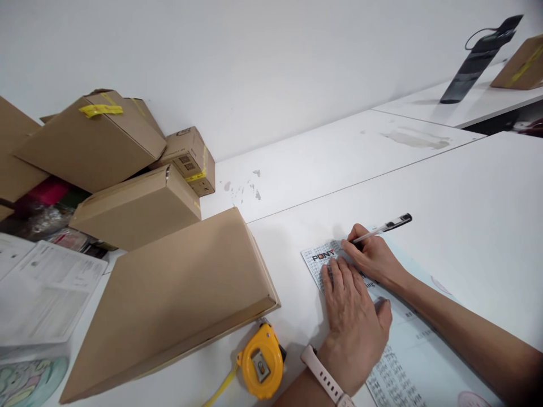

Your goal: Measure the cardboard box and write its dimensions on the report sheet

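Note:
My right hand [373,257] grips a pen [386,226] with a clear barrel and black ends. Its writing end is hidden by my fingers, close to the top of a printed paper sheet [394,367] marked "PONY". Across the upper left part of that sheet lies my left hand [350,308], fingers stretched out flat and a pale pink band on the wrist. Left of my left wrist, a yellow tape measure [262,362] rests on the table with some tape drawn out. A flat cardboard box [182,294] lies beyond it to the left.
Several more cardboard boxes [97,141] are piled at the back left by the wall. Printed papers [51,294] lie at the left edge. A dark water bottle [475,68] and another box [521,65] stand at the far right. Seams cross the white table [466,192].

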The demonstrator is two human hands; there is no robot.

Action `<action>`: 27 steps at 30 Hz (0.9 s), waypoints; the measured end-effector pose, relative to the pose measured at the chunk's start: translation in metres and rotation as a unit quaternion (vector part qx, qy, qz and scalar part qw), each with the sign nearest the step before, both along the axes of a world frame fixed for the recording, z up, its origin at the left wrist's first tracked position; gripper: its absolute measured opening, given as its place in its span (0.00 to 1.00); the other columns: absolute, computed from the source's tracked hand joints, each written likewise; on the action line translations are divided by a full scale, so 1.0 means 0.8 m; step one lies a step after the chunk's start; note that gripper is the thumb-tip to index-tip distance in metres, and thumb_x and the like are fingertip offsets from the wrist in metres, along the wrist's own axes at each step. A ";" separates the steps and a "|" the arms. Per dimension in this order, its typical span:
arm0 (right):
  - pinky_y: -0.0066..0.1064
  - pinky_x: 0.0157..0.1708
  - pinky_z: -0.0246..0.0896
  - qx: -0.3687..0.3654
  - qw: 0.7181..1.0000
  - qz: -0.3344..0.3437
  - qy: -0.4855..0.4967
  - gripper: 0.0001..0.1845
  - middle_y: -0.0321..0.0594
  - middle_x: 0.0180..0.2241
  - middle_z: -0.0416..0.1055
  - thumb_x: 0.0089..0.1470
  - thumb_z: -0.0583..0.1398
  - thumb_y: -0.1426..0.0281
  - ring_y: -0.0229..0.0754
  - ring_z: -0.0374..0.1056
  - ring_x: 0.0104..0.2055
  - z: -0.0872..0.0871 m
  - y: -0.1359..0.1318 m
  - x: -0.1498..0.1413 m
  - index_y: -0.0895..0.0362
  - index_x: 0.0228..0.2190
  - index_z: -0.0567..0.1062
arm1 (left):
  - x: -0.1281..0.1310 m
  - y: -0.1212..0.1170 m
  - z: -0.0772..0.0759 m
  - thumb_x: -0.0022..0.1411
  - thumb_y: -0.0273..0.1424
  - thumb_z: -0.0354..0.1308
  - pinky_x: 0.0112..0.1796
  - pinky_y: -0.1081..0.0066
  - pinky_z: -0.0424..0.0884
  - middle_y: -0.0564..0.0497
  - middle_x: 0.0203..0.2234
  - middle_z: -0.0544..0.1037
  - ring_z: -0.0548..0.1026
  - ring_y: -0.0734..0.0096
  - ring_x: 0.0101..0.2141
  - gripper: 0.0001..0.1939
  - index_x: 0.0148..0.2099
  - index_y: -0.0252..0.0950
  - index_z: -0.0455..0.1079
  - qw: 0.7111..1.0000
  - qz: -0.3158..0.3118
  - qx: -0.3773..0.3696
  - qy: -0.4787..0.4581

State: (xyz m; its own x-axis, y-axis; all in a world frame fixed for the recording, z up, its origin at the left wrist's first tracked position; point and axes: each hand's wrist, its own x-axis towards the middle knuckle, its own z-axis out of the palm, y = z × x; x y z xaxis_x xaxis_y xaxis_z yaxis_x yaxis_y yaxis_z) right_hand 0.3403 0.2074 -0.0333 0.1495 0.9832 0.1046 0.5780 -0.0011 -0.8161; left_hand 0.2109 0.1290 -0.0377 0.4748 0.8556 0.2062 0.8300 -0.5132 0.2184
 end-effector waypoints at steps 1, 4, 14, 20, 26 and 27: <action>0.30 0.21 0.49 0.000 1.000 0.000 0.000 0.11 0.27 0.16 0.56 0.55 0.58 0.63 0.37 0.53 0.19 0.000 0.000 0.000 0.50 0.25 0.60 | 0.000 0.000 0.000 0.73 0.46 0.43 0.65 0.47 0.58 0.29 0.67 0.62 0.57 0.43 0.67 0.38 0.69 0.17 0.53 1.000 0.000 0.001 0.000; 0.30 0.21 0.49 0.003 1.000 -0.004 -0.002 0.11 0.27 0.16 0.56 0.55 0.58 0.63 0.37 0.53 0.19 0.000 0.000 0.000 0.50 0.25 0.61 | 0.000 0.000 -0.002 0.73 0.46 0.42 0.65 0.46 0.58 0.29 0.67 0.61 0.56 0.43 0.68 0.38 0.69 0.17 0.53 1.000 -0.003 0.000 0.000; 0.31 0.22 0.49 -0.006 1.000 -0.007 -0.011 0.10 0.27 0.15 0.55 0.54 0.57 0.65 0.37 0.53 0.19 -0.001 -0.001 0.002 0.50 0.25 0.60 | 0.001 0.001 -0.003 0.73 0.46 0.44 0.65 0.46 0.59 0.29 0.66 0.62 0.57 0.42 0.67 0.38 0.69 0.17 0.54 1.000 0.000 0.000 -0.001; 0.31 0.22 0.49 0.004 1.000 -0.006 -0.006 0.11 0.27 0.15 0.57 0.55 0.58 0.63 0.37 0.54 0.19 -0.002 0.002 0.001 0.50 0.25 0.61 | 0.001 0.001 -0.002 0.73 0.46 0.44 0.65 0.46 0.59 0.29 0.67 0.61 0.56 0.43 0.67 0.37 0.68 0.17 0.55 1.000 -0.002 0.000 0.000; 0.31 0.23 0.50 0.002 1.000 -0.013 0.002 0.11 0.27 0.16 0.57 0.56 0.57 0.64 0.37 0.54 0.20 -0.002 0.001 0.002 0.50 0.25 0.61 | 0.000 0.001 0.001 0.73 0.46 0.43 0.65 0.47 0.59 0.30 0.66 0.62 0.57 0.43 0.67 0.36 0.68 0.18 0.56 1.000 0.000 0.002 0.002; 0.32 0.23 0.50 0.004 1.000 -0.015 0.002 0.11 0.27 0.16 0.57 0.55 0.57 0.64 0.37 0.54 0.20 -0.002 0.001 0.003 0.50 0.25 0.61 | -0.001 0.000 0.002 0.73 0.46 0.43 0.65 0.47 0.59 0.30 0.66 0.62 0.57 0.43 0.67 0.36 0.68 0.18 0.57 1.000 0.000 0.003 0.002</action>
